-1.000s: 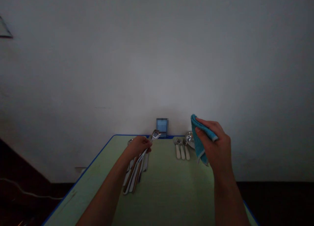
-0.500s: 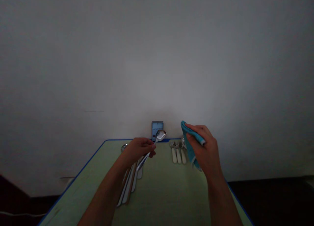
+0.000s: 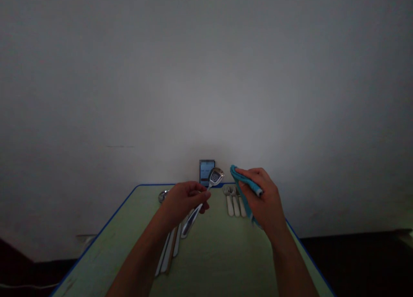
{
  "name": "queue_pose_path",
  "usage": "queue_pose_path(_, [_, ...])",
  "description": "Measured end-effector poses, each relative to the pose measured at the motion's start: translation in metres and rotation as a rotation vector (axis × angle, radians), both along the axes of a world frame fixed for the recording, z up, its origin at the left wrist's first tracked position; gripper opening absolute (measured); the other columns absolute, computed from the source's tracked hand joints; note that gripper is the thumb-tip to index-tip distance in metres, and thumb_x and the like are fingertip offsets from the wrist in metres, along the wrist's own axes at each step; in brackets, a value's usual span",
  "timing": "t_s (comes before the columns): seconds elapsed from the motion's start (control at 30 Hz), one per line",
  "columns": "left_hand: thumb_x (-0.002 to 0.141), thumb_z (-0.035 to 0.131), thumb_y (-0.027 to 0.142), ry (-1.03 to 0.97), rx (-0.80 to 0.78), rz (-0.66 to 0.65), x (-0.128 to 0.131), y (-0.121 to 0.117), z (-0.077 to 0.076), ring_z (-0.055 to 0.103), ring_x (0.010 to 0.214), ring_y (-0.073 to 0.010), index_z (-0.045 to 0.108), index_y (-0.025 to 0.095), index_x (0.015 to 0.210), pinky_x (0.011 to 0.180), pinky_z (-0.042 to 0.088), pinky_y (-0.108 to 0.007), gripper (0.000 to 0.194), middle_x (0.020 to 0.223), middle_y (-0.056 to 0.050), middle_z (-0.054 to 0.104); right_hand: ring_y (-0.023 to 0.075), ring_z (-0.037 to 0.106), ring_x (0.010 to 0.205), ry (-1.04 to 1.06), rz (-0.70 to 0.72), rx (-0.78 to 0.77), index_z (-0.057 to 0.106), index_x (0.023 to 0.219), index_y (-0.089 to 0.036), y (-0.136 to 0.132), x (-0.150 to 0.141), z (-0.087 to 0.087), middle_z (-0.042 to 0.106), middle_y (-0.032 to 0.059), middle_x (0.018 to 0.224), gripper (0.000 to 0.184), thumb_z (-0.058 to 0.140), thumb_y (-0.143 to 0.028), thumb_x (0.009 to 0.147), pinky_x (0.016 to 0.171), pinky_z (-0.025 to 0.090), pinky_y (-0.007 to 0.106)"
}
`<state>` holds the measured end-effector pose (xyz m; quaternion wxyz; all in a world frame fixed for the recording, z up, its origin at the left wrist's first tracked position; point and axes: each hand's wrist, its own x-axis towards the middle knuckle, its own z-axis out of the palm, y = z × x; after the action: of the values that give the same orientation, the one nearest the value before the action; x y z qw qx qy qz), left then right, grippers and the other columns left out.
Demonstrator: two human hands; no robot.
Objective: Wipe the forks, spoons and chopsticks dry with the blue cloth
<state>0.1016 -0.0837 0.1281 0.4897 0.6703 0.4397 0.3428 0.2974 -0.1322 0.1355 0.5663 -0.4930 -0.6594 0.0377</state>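
A steel spoon (image 3: pixel 215 175) sits in our left hand (image 3: pixel 184 200), bowl up and tilted toward the wall, its long end slanting down past our closed fingers and clear of the table. Our right hand (image 3: pixel 260 198) pinches a folded teal cloth (image 3: pixel 245 181) between thumb and fingers, near the spoon's bowl but apart from it. Below the right hand, white-handled forks (image 3: pixel 234 202) lie side by side on a pale green table (image 3: pixel 219 262) with a blue edge. Under the left hand lie long pieces of cutlery (image 3: pixel 167 256), and a round metal bowl of cutlery (image 3: pixel 163 196) shows beyond it. A blurred blue rectangle (image 3: pixel 207 172) stands at the far edge
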Motion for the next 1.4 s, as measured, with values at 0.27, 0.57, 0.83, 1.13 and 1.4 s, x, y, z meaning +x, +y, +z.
queue_pose_path(0.27, [0.072, 0.060, 0.040, 0.020, 0.032, 0.035, -0.004, 0.000, -0.005, 0.059, 0.048, -0.0147, 0.058, 0.014, 0.080, 0.049, 0.046, -0.025, 0.027, 0.057, -0.003, 0.065, 0.0145, 0.053, 0.080, -0.185, 0.022, -0.043, 0.064, 0.105, -0.026, 0.002, -0.015, -0.002, 0.052, 0.0028, 0.090, 0.034, 0.053, -0.010, 0.078, 0.071, 0.046, 0.029])
queue_pose_path(0.57, [0.071, 0.060, 0.036, 0.040, 0.027, 0.139, -0.003, -0.013, 0.009, 0.056, 0.042, -0.0120, 0.060, 0.015, 0.076, 0.042, 0.043, -0.021, 0.021, 0.052, 0.000, 0.063, 0.0182, 0.049, 0.085, -0.367, 0.034, -0.029, 0.060, 0.112, -0.025, 0.000, -0.025, -0.008, 0.050, 0.0056, 0.093, 0.043, 0.049, -0.005, 0.076, 0.075, 0.045, 0.035])
queue_pose_path(0.83, [0.070, 0.060, 0.039, 0.054, 0.065, 0.168, -0.003, -0.016, 0.009, 0.056, 0.041, -0.0129, 0.061, 0.016, 0.077, 0.042, 0.043, -0.023, 0.024, 0.050, 0.001, 0.063, 0.0194, 0.048, 0.086, -0.410, 0.023, -0.008, 0.060, 0.112, -0.025, -0.002, -0.027, -0.008, 0.049, 0.0064, 0.094, 0.046, 0.048, -0.003, 0.073, 0.074, 0.045, 0.036])
queue_pose_path(1.13, [0.070, 0.060, 0.038, 0.057, 0.078, 0.172, -0.003, -0.019, 0.015, 0.056, 0.041, -0.0126, 0.062, 0.016, 0.077, 0.043, 0.043, -0.022, 0.023, 0.051, 0.001, 0.063, 0.0208, 0.046, 0.088, -0.494, -0.001, -0.043, 0.059, 0.113, -0.022, -0.006, -0.031, -0.002, 0.049, 0.0075, 0.094, 0.052, 0.047, 0.001, 0.068, 0.074, 0.045, 0.037])
queue_pose_path(1.4, [0.069, 0.059, 0.037, 0.045, 0.070, 0.143, -0.002, -0.020, 0.016, 0.054, 0.039, -0.0118, 0.062, 0.016, 0.078, 0.042, 0.042, -0.022, 0.023, 0.052, 0.001, 0.063, 0.0214, 0.046, 0.089, -0.530, -0.022, -0.050, 0.059, 0.114, -0.023, -0.007, -0.030, -0.001, 0.049, 0.0077, 0.094, 0.053, 0.047, 0.001, 0.068, 0.074, 0.045, 0.038])
